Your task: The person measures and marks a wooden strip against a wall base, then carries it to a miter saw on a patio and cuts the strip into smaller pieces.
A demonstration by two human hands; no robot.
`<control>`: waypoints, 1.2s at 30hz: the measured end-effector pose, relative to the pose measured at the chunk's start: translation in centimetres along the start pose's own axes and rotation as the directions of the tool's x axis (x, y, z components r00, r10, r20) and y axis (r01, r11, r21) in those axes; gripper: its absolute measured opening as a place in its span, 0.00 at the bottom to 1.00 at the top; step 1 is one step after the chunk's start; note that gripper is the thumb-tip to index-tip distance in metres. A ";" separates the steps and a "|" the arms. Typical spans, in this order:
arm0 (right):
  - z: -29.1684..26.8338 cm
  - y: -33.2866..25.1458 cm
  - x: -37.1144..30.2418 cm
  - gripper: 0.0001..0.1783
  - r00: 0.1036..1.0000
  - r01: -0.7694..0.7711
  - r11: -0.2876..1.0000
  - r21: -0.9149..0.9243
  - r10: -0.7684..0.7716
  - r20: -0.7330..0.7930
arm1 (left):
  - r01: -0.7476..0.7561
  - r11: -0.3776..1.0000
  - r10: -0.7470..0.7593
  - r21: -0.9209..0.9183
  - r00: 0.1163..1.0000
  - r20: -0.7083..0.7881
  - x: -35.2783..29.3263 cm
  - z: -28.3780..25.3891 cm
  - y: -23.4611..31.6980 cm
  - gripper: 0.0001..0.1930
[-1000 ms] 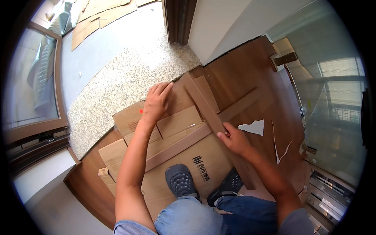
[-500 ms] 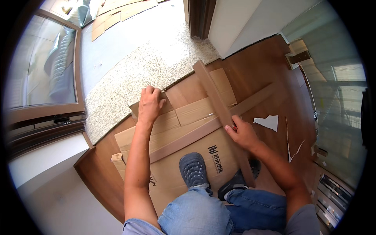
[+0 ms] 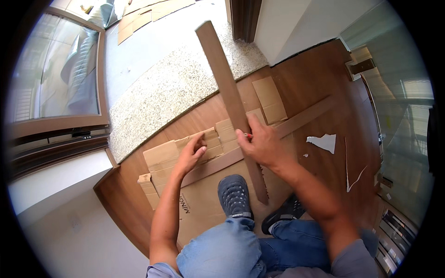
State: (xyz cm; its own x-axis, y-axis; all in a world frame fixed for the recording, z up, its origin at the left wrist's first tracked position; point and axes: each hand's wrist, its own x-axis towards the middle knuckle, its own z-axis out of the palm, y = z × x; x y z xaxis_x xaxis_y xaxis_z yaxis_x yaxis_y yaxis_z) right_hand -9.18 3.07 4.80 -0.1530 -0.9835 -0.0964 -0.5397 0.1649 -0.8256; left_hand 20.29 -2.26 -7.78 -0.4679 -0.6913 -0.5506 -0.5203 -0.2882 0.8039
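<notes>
- Some cardboard (image 3: 204,197) covers wooden floor (image 3: 315,74) beside speckled stone (image 3: 162,95).
- My right hand (image 3: 262,140) grips a brown strip (image 3: 232,109), its length pointing away, leftward.
- My left hand (image 3: 191,155): fingers half-curled.

held strip (image 3: 222,76): brown | cardboard (image 3: 208,201): tan | stone threshold (image 3: 157,99): speckled cream | jeans (image 3: 218,250): faded blue | small held item (image 3: 249,135): apparently red

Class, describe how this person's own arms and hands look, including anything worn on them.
The left hand and right hand are bare, without gloves. The left forearm and right forearm are uncovered too; no watch or bracelet shows. The visible sleeves are short and greyish blue.
</notes>
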 end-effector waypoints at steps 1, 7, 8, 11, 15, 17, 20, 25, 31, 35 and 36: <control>0.2 -1.6 0.7 0.16 0.998 0.035 0.999 0.035 -0.034 -0.051 | 0.066 0.997 -0.067 -0.027 0.996 -0.059 0.6 -0.5 -0.1 0.29; 2.1 -7.3 3.9 0.15 0.994 0.000 0.988 0.153 0.018 -0.111 | 0.032 0.912 -0.057 0.408 0.997 0.049 1.5 -4.6 4.1 0.23; 2.2 -7.9 4.0 0.15 0.992 -0.066 0.983 0.173 0.084 -0.099 | 0.073 0.955 -0.094 0.288 0.994 0.058 1.0 -5.3 4.0 0.23; 3.2 -6.8 3.9 0.16 0.960 -0.162 0.905 0.393 0.236 -0.148 | 0.165 0.965 -0.130 -0.205 0.976 0.174 0.0 -6.7 2.5 0.32; 5.9 -2.7 2.9 0.18 0.904 -0.273 0.813 0.514 0.400 -0.153 | 0.181 0.813 -0.091 -0.554 0.978 0.186 -2.0 -7.1 -1.2 0.40; 6.7 -1.1 3.1 0.20 0.880 -0.339 0.798 0.498 0.456 -0.132 | 0.134 0.811 -0.108 -0.570 0.991 0.080 -3.2 -5.0 -1.4 0.40; 8.2 0.4 4.2 0.22 0.849 -0.397 0.773 0.495 0.514 -0.124 | 0.117 0.907 -0.096 -0.404 0.993 0.072 -4.8 -4.4 -3.9 0.35; 11.3 1.3 5.6 0.23 0.777 -0.414 0.617 0.669 0.623 -0.093 | 0.118 0.753 -0.155 -0.648 0.988 0.001 -5.7 -3.4 -7.3 0.32; 16.9 3.5 10.3 0.17 0.735 -0.463 0.378 0.802 0.669 0.108 | 0.048 0.935 -0.188 -0.351 0.907 -0.377 -3.6 -0.3 -4.6 0.17; 17.5 5.6 13.8 0.20 0.761 -0.463 0.381 0.801 0.635 0.138 | 0.148 0.983 -0.084 0.107 0.887 -0.454 -1.1 -0.3 -1.8 0.09; 17.5 5.7 14.1 0.21 0.740 -0.492 0.375 0.786 0.655 0.151 | 0.193 0.937 -0.043 0.293 0.892 -0.450 -0.7 -0.7 -1.5 0.09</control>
State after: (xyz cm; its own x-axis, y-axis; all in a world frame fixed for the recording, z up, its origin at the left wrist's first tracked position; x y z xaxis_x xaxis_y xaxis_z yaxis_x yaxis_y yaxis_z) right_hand 0.08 -11.16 -10.95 -0.3422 -0.6311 -0.6961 0.5234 0.4872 -0.6991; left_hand 21.87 -1.81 -8.51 -0.0733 -0.9026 -0.4242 -0.7867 -0.2091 0.5809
